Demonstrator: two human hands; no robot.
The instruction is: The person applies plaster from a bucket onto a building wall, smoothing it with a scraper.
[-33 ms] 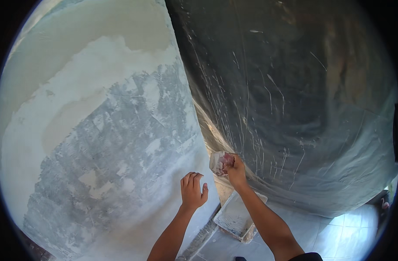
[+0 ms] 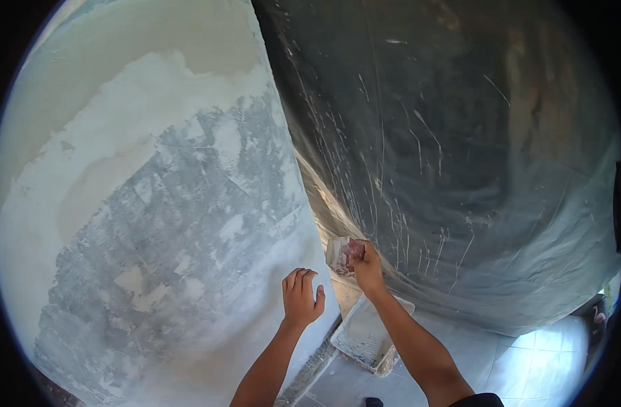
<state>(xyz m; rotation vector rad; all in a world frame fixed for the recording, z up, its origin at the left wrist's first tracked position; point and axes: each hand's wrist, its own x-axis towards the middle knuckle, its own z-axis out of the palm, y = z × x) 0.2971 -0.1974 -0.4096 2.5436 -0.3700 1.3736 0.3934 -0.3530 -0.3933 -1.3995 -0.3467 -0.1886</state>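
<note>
My left hand (image 2: pixel 302 295) rests flat on a wall (image 2: pixel 175 203) that is patchy grey and white with fresh plaster, its fingers close together and holding nothing. To its right, my right hand (image 2: pixel 369 268) grips a small plaster-smeared hand tool with a reddish handle (image 2: pixel 341 253). The tool is pressed against the wall's outer corner edge, where the wall meets the plastic sheeting (image 2: pixel 460 169).
Clear plastic sheeting streaked with white splashes hangs over the whole right side. Below my right forearm, a white rectangular tray (image 2: pixel 365 336) smeared with plaster lies on the floor by the wall's foot. Pale floor tiles (image 2: pixel 541 359) show at the lower right.
</note>
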